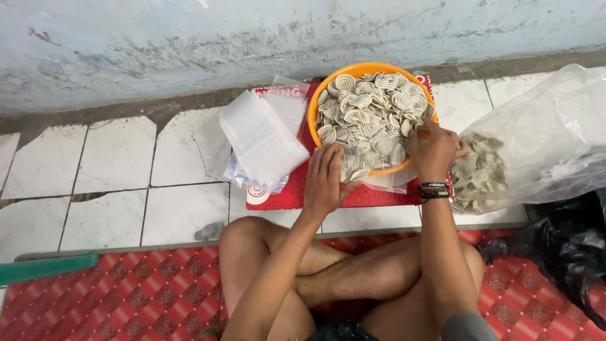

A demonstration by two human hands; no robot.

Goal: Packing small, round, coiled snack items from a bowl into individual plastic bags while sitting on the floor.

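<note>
Orange bowl (328,85) of spiral crackers (369,113) (heaped) lies under both hands: left hand (325,180) flat, right hand (432,151) seemingly pinching some.

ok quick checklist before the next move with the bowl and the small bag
1. Left hand on the clear small bag at the near rim of the bowl: ok.
2. Right hand at the bowl's right rim: ok; whether it holds spiral pieces: cannot tell.
3. Bag mouth open: cannot tell.
4. Bowl well stocked with pieces: ok.
5. Spare bags stacked left of the bowl: ok.
6. Big bag of more pieces on the right: ok.
</note>
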